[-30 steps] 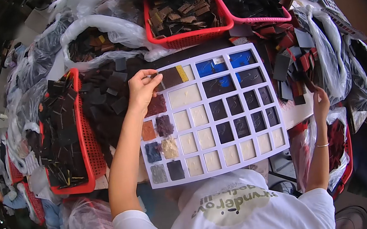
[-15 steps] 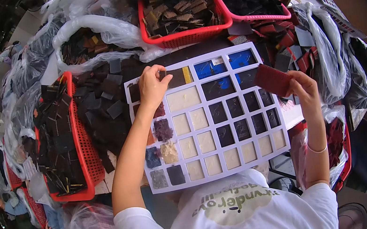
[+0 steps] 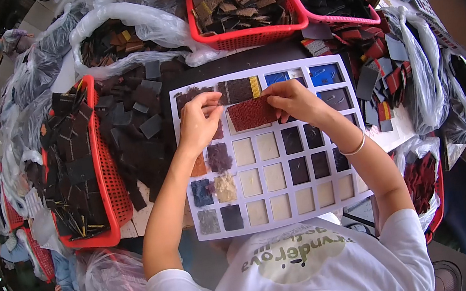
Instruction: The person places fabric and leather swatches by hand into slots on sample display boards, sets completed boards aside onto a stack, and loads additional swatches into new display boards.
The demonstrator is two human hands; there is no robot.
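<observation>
A dark red swatch point(image 3: 250, 113) is gripped by the right hand point(image 3: 297, 102) over the upper part of the windowed board point(image 3: 293, 65), just below its brown swatch point(image 3: 236, 91). The left hand point(image 3: 199, 121) is held, fingers bent, over the board's upper left; whether anything is pinched cannot be told.

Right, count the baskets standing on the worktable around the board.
3: a red basket left of the board, a second red basket beyond it, and a pink basket just right of that one. Plastic bags may hide more.
</observation>
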